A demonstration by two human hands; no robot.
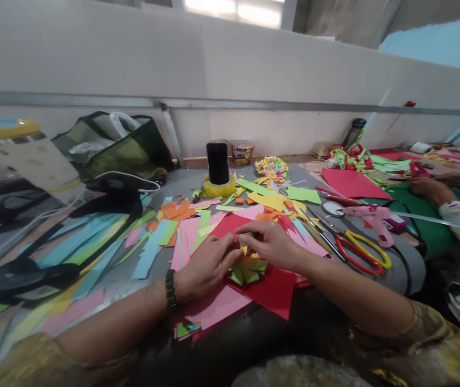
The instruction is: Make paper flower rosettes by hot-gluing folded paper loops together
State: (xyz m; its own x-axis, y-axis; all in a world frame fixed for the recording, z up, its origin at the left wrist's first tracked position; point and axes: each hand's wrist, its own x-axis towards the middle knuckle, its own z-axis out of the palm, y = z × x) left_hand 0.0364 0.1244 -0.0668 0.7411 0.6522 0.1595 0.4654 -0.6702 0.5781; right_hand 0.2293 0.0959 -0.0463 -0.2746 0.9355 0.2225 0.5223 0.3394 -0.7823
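Both my hands meet over a green and yellow paper flower point(248, 270), which rests on a sheet of red paper point(272, 295). My left hand point(209, 266), with a dark beaded bracelet at the wrist, curls its fingers against the flower's left side. Thumb and fingers of my right hand point(270, 244) are pinched together at its upper side; any small piece between them is hidden. Sheets of pink paper point(217, 309) lie under the red one.
Coloured paper strips cover the table. At right are scissors point(365, 258) and a pink glue gun point(375, 217). A phone point(218, 163) stands in a yellow tape roll point(218, 187) near a paper ball point(272, 169). Black straps point(44, 279) lie left. Another person's hand point(431, 188) works at right.
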